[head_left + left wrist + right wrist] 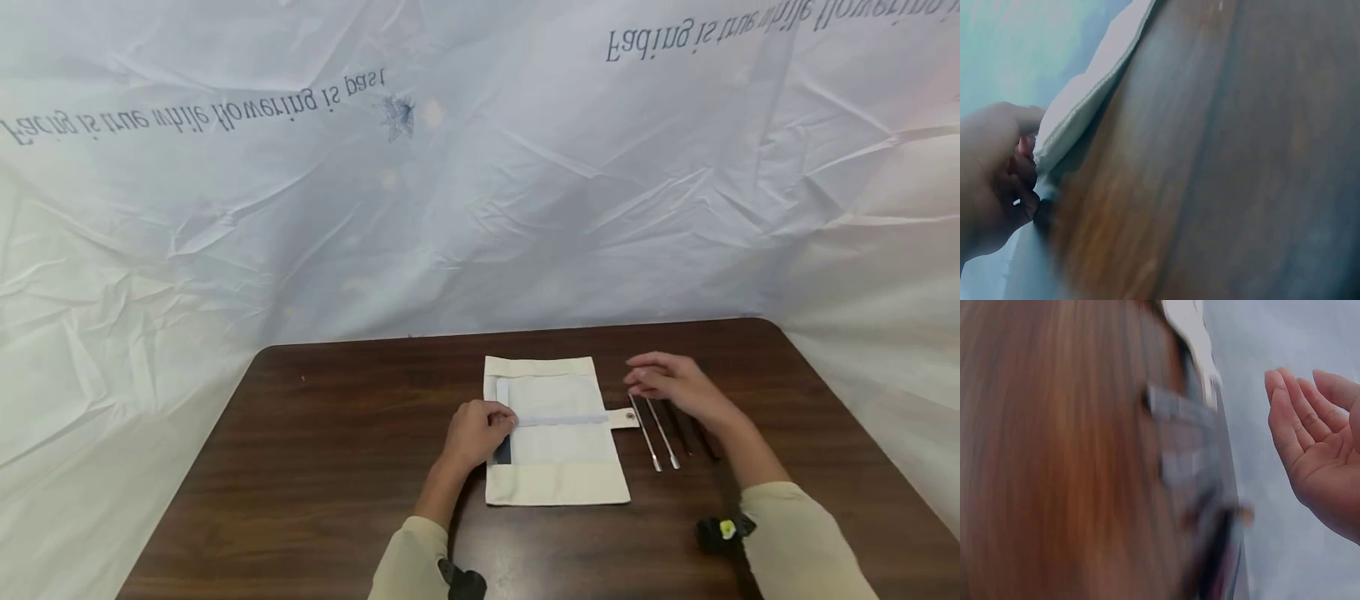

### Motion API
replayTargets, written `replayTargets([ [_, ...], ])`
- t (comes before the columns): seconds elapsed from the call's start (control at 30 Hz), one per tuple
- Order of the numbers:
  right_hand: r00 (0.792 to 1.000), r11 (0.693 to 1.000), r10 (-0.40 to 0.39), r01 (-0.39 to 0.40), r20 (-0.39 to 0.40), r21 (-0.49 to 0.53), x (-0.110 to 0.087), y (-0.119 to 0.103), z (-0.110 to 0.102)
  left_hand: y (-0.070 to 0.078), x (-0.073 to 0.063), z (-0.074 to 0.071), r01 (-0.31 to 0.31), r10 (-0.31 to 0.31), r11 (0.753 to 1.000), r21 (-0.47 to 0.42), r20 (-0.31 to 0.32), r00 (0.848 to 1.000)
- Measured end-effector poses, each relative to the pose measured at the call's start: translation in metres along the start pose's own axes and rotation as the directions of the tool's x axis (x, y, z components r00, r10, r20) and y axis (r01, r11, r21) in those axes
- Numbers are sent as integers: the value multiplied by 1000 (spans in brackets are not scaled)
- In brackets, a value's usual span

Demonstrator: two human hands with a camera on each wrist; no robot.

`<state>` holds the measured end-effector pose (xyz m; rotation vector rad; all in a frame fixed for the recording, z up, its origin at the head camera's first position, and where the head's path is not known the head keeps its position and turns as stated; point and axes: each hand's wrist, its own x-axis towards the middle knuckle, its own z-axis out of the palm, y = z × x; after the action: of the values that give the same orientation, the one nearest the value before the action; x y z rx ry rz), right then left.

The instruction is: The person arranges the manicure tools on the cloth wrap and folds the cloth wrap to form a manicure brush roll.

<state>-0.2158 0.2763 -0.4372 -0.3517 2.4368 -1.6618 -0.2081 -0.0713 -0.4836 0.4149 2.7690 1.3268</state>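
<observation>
Cream cloth case (558, 485), head view: lying spread flat on the wooden table (315, 467).
Flat strip (503, 390): lying along the case's left side, dark end towards the near edge, partly hiding under fingers.
Left hand (476, 433): resting across the case's left edge, fingers bending over the strip.
Right hand (678, 387): hovering right of the case, beyond the snap tab (618, 419), fingers loose, holding nothing.
Metal tools (645, 433) and dark tools (680, 429): lying side by side, right of the case.
Cloth edge (1075, 112), left wrist view: reaching the curling left fingers; pinching or merely pressing, impossible to tell.
Tool ends (1179, 407), right wrist view: blurring beside the case, clear of the relaxed right fingers.
Strip risk: possibly skewing inside the case, through left fingers dragging the cloth.
Tool risk: possibly rolling away from the case, after a careless brush of right fingertips.
</observation>
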Motion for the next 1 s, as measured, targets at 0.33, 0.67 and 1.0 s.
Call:
replayTargets([
  [0.33,939,963,101,-176,-329,-205,-49,36,-56,0,0,3,-39,34,989,142,40,999],
  [0.67,895,814,219,-387,-388,-432,-56,57,-67,1,1,6,33,-33,987,156,-1,999],
  [1.0,855,687,378,-515,-355,-512,-44,42,-65,1,1,6,61,-61,988,139,-1,998],
])
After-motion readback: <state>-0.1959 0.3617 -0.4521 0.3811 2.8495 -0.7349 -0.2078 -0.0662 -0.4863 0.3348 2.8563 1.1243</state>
